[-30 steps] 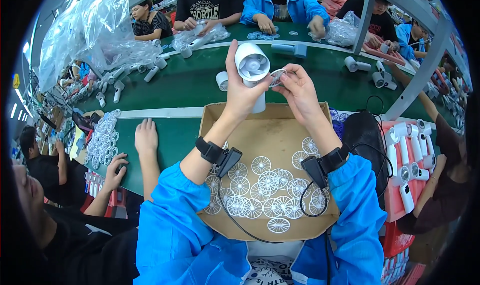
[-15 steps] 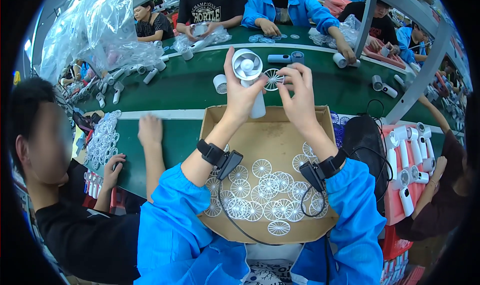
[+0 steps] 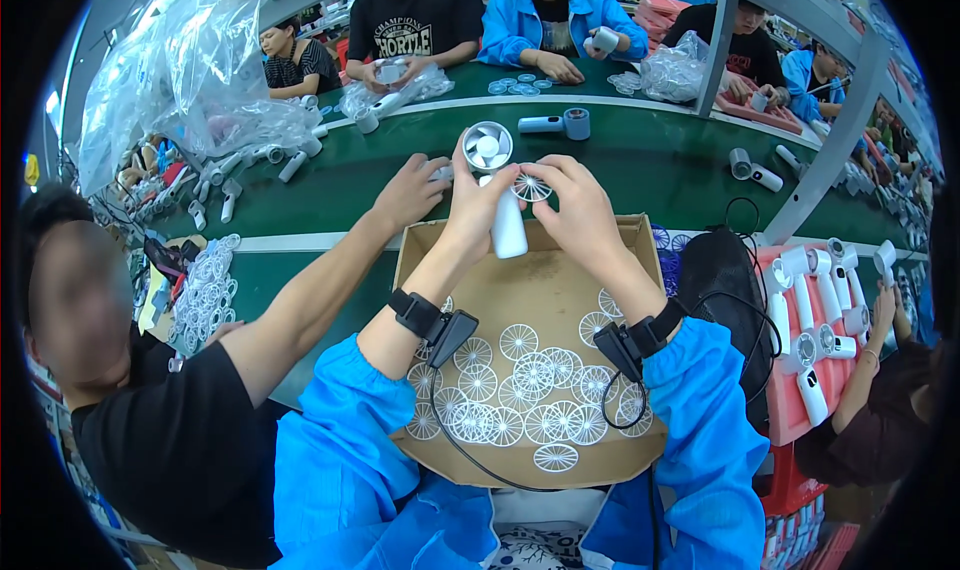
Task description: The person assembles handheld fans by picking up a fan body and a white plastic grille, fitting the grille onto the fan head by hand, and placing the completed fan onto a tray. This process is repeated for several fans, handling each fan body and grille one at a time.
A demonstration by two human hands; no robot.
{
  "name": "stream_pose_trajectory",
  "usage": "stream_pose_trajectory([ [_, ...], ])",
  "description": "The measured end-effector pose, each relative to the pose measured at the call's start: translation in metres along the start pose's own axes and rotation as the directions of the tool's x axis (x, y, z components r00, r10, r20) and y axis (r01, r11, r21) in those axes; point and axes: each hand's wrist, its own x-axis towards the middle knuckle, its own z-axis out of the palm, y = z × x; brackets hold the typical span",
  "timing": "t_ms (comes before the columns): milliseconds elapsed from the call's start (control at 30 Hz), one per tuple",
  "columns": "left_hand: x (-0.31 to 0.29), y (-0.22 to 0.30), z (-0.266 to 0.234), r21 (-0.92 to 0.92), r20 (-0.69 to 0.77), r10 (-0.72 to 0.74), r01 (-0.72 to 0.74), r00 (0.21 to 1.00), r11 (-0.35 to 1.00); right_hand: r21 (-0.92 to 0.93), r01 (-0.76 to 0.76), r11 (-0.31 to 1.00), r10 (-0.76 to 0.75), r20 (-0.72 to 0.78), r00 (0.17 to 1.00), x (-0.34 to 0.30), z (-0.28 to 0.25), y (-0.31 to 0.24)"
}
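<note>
My left hand (image 3: 466, 213) is closed around a white handheld fan (image 3: 509, 228), whose round head faces up with its blades showing. Pinched in the fingers of my right hand (image 3: 578, 208) is a white spoked fan grille (image 3: 531, 186), just right of the fan head and apart from it. My left fingertips come close to the grille's edge; whether they touch it I cannot tell. Below my forearms is an open cardboard box (image 3: 535, 280) with several loose white grilles (image 3: 533, 372) spread over its lower half.
From the left, a co-worker's hand (image 3: 412, 192) reaches past my left wrist to a white part on the green conveyor belt (image 3: 340, 185). A blue fan (image 3: 556, 123) lies farther back. White grilles (image 3: 205, 295) are piled at left. A pink tray (image 3: 790, 410) of white fans stands right, near a metal post (image 3: 835, 160).
Both my hands have come slightly lower and nearer, the grille moving closer to the fan. The left co-worker's arm has stretched onto the belt. Across, the blue-sleeved person now lifts a white part.
</note>
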Motion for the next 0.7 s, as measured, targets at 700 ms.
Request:
stream_pose_trajectory([
  [700,-0.012,-0.004,0.015,0.391,0.117,-0.094,0.042,0.989,0.919,0.136,0.006,0.991,0.024,-0.218,0.976,0.005,0.003,0.007],
])
